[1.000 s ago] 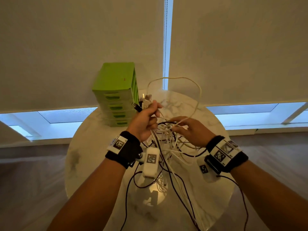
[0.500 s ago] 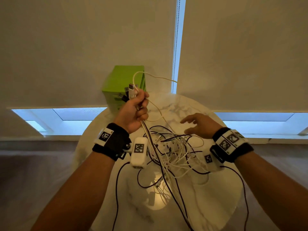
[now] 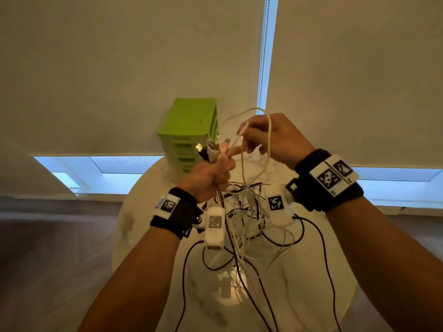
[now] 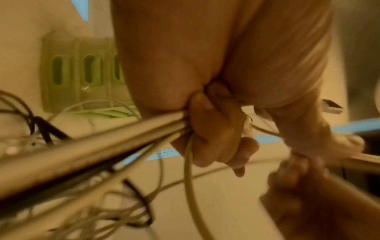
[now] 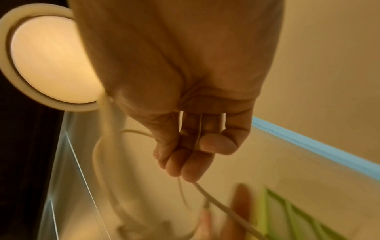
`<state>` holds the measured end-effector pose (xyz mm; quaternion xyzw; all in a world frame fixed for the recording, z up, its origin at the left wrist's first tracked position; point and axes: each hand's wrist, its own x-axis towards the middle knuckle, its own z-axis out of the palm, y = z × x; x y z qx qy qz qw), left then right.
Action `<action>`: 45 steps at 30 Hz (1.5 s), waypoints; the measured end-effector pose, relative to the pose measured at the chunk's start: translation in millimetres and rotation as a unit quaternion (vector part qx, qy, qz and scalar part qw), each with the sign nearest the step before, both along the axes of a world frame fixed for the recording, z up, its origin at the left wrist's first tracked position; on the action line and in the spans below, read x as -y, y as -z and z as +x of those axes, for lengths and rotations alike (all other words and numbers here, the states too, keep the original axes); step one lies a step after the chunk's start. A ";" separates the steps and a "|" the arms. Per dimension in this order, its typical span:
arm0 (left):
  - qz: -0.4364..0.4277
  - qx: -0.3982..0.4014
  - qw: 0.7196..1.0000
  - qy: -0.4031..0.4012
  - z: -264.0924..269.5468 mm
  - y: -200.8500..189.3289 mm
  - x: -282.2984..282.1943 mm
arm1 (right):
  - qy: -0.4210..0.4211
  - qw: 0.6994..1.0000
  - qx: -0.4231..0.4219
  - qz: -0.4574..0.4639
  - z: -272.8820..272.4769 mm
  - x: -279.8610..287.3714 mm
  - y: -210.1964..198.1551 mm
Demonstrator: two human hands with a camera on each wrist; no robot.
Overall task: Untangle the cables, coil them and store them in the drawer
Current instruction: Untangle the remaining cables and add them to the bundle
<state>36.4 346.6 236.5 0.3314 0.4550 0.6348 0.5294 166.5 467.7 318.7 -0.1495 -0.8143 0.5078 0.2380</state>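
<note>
Above the round marble table (image 3: pixel 153 236), the left hand (image 3: pixel 208 178) is clenching a bundle of cable ends (image 3: pixel 212 149). The right hand (image 3: pixel 275 137) is pinching one white cable (image 3: pixel 268 130) beside the green drawer unit (image 3: pixel 189 125); the tangle (image 3: pixel 244 212) is hanging over the table.

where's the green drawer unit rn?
Head view: the drawer unit stands at the table's far left edge, right behind the left hand gripping the cables.

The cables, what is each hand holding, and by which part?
The left hand grips a bundle of cables just below their plugs. The right hand pinches one white cable along its length.
</note>
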 end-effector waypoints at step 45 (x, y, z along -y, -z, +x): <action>0.045 0.143 0.903 -0.403 -17.4 -42.6 -34.1 | 0.467 0.844 0.232 -0.128 177.3 -127.8 128.1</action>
